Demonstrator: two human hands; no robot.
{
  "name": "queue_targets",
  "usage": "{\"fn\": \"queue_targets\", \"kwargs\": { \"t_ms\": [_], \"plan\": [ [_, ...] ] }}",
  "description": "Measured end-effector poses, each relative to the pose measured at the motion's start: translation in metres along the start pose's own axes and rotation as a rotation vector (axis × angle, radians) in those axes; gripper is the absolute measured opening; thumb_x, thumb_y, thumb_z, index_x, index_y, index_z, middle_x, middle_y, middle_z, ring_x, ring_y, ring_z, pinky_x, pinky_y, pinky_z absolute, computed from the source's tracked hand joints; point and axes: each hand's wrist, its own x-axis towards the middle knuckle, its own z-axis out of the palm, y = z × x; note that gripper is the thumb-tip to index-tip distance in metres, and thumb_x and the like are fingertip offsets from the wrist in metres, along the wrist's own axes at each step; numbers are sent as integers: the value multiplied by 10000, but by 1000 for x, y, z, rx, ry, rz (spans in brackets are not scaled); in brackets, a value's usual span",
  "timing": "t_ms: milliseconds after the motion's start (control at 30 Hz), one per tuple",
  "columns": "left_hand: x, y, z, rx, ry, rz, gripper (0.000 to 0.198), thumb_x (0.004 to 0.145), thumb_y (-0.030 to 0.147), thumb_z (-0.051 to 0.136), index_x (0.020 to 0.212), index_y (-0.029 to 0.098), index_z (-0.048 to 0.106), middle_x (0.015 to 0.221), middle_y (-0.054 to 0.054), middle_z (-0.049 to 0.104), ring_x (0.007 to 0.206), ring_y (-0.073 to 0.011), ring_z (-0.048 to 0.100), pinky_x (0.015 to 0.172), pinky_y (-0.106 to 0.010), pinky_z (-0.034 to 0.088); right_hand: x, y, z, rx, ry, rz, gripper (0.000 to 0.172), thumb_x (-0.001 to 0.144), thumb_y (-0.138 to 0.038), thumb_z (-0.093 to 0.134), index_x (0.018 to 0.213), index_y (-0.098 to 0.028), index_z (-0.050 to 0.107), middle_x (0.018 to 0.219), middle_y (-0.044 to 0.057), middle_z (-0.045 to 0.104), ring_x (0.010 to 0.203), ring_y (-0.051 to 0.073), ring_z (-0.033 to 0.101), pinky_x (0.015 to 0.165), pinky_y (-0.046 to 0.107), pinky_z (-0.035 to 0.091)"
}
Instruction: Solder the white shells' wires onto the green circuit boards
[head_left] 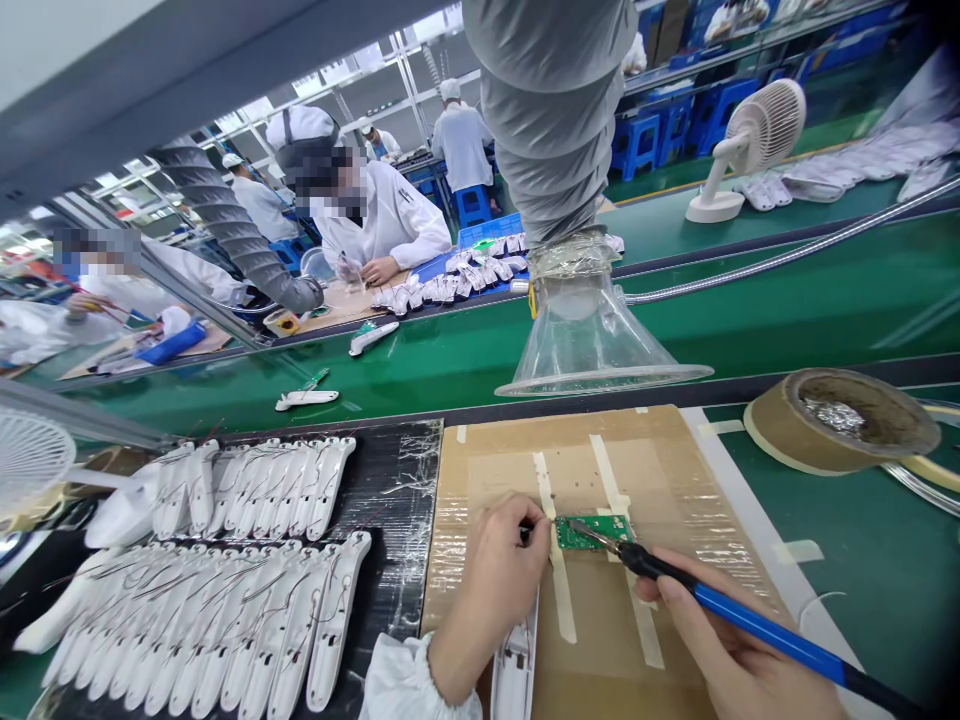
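Observation:
A small green circuit board lies on the cardboard mat in front of me. My right hand is closed around a soldering iron with a blue and black handle, its metal tip resting over the board's left half. At the board's left edge, my left hand is closed in a pinch. A small dark part shows between its fingers, too hidden to name. Under that wrist lies a white plastic housing, partly covered by the hand.
Rows of white housings with thin wires fill the black mat at left. A clear fume hood hangs over the far edge of the cardboard. A tape roll sits at right. Beyond the green conveyor, a person works.

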Motion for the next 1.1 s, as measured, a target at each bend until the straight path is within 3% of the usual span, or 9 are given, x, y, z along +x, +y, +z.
{"fn": "queue_targets", "kwargs": {
  "t_ms": [200, 433, 667, 900, 1100],
  "plan": [
    [2, 1, 0, 20, -1, -4, 209, 909, 180, 532, 704, 211, 560, 783, -13, 685, 791, -207, 602, 772, -340, 386, 13, 23, -6, -86, -62, -269, 202, 1038, -433, 663, 1137, -339, 813, 995, -47, 831, 928, 202, 827, 705, 142, 657],
    [5, 3, -2, 48, -20, -11, 203, 893, 178, 532, 696, 209, 569, 777, -18, 685, 773, -205, 603, 737, -330, 378, 16, 24, -5, -103, -44, -364, 181, 1058, -379, 655, 1183, -348, 783, 1002, -61, 831, 890, 165, 828, 751, 120, 639],
    [7, 3, -6, 40, -36, 8, 201, 888, 180, 547, 694, 210, 590, 750, -12, 683, 744, -195, 606, 709, -312, 386, 12, 17, -6, -30, -7, -253, 196, 1033, -426, 663, 1118, -326, 808, 968, -49, 833, 886, 196, 832, 701, 130, 649],
    [9, 4, -9, 39, -64, 19, 200, 889, 177, 549, 693, 211, 570, 752, -14, 667, 762, -203, 609, 730, -317, 410, 13, 16, -5, 2, 16, -259, 196, 1013, -433, 677, 1081, -316, 819, 931, -39, 831, 852, 198, 832, 676, 134, 651],
    [4, -3, -3, -9, -17, 123, 198, 943, 175, 537, 749, 205, 564, 880, -43, 655, 907, -230, 597, 845, -367, 433, -1, 10, 2, 57, 44, 1, 327, 1005, -608, 645, 1118, -345, 804, 1033, -38, 811, 996, 190, 794, 789, 152, 645]
  ]
}}
